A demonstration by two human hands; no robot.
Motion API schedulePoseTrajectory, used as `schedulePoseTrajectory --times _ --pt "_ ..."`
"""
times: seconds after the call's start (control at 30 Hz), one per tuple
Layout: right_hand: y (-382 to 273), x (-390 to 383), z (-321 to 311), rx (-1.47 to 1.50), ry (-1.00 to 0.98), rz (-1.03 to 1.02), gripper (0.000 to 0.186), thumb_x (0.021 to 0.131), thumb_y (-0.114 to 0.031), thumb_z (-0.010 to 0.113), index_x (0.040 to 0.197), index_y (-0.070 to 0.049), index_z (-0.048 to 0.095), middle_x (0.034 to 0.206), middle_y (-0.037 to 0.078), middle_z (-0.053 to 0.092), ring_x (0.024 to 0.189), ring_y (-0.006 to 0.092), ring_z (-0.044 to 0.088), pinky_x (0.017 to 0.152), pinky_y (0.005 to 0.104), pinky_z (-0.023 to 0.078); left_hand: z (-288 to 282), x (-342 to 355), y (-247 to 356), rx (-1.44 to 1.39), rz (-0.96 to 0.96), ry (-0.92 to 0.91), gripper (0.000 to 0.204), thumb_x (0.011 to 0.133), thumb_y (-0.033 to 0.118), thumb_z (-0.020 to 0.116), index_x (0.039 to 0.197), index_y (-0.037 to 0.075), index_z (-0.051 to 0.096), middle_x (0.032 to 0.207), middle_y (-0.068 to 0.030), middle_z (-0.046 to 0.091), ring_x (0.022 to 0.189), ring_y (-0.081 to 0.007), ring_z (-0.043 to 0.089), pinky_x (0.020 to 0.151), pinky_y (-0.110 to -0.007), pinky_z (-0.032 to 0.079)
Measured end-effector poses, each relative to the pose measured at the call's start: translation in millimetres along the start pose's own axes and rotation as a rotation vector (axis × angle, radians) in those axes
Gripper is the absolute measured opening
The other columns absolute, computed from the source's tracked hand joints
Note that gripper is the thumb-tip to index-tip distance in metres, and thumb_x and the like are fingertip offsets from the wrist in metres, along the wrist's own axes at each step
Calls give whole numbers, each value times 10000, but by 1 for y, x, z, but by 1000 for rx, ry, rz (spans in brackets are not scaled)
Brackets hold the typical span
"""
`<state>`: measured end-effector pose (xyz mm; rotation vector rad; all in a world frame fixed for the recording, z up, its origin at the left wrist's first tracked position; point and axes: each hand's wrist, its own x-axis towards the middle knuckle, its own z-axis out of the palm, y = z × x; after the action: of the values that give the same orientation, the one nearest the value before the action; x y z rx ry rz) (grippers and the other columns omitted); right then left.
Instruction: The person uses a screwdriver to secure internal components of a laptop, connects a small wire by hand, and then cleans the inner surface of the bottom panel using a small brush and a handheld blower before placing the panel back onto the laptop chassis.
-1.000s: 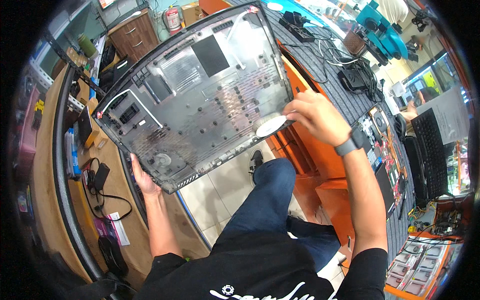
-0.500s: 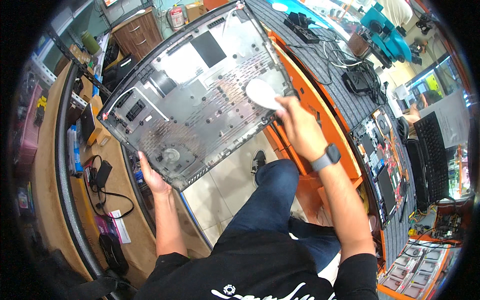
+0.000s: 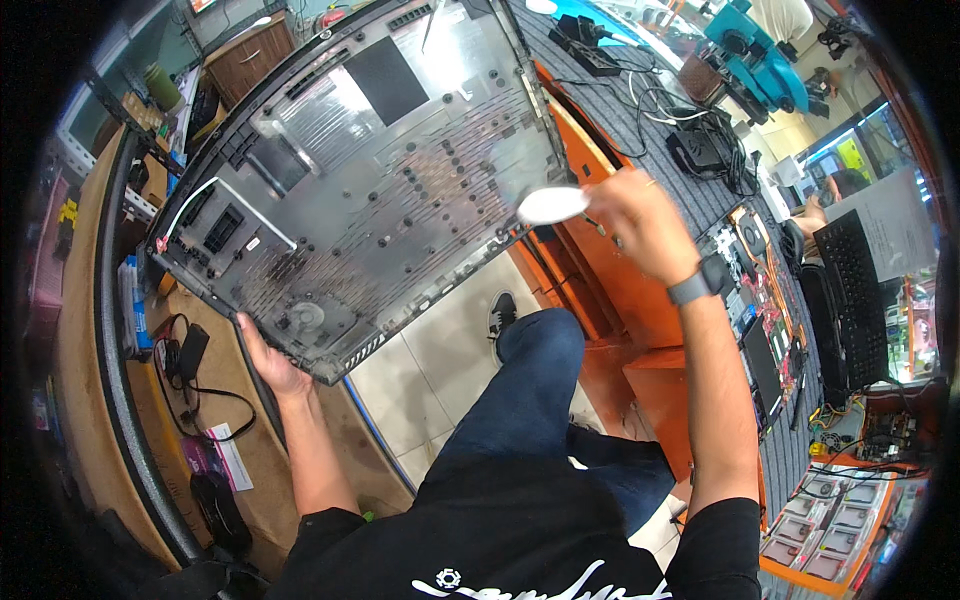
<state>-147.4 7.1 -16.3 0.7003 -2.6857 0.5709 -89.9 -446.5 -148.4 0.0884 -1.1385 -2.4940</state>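
Left hand (image 3: 275, 362) grips a dark laptop cover (image 3: 385, 195) beside the worktop's (image 3: 698, 205) left edge; right hand (image 3: 642, 228) clasps a white oval tool (image 3: 552, 206); an orange-rimmed compartment box (image 3: 800, 577) holds small flat parts

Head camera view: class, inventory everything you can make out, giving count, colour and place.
laptop bottom cover: 1, black and grey, upper centre
oval tool: 1, white, in the right hand
bench: 1, grey, right
exposed circuit assembly: 1, red, black and copper, on bench
keyboard: 1, black, far right
paper sheet: 1, white, beside keyboard
microscope: 1, teal, upper right
adapters: at least 2, black, left and upper right
drawer cabinet: 1, brown, upper left
trousers: 1, blue, lower centre
shirt: 1, black, bottom
left hand: 1, bare, holding the cover
right hand: 1, bare, right of centre
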Motion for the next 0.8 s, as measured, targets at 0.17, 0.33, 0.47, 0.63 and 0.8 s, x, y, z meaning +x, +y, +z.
schedulePoseTrajectory --times 0.17,0.33,0.47,0.63,0.8 --pt "10 9 -32 -152 94 41 128 822 -20 648 929 -76 690 858 138 667 866 358 645 741 461 518 -12 3 0 20 28 -21 496 1081 379 409 1409 14 478 1342 -115 590 1184 -244 600 1028 -392 482" --pt "9 9 -28 -140 -132 -34 171 806 -3 642 949 -75 701 860 142 680 834 353 664 736 453 528 -17 4 5 11 -4 -105 509 1085 391 397 1431 22 463 1372 -102 571 1209 -243 583 1037 -395 472" --pt "10 -1 -23 -83 -128 -51 117 854 -62 669 965 -79 704 877 117 679 843 343 647 744 442 508 -8 1 2 20 -5 -54 515 1086 405 398 1427 25 467 1378 -100 570 1193 -238 593 1015 -387 487" --pt "13 19 -29 -48 243 13 65 885 -107 667 941 -85 692 890 86 663 942 324 599 822 423 466 -17 5 5 73 -23 -107 511 1086 409 396 1422 32 471 1360 -97 577 1177 -232 603 1006 -379 496" --pt "23 14 -21 -54 -215 -102 131 916 -132 658 1028 -70 685 945 116 678 919 304 610 815 395 485 -13 5 1 44 -5 -23 502 1085 403 402 1415 33 488 1371 -87 573 1188 -223 598 1011 -375 492"
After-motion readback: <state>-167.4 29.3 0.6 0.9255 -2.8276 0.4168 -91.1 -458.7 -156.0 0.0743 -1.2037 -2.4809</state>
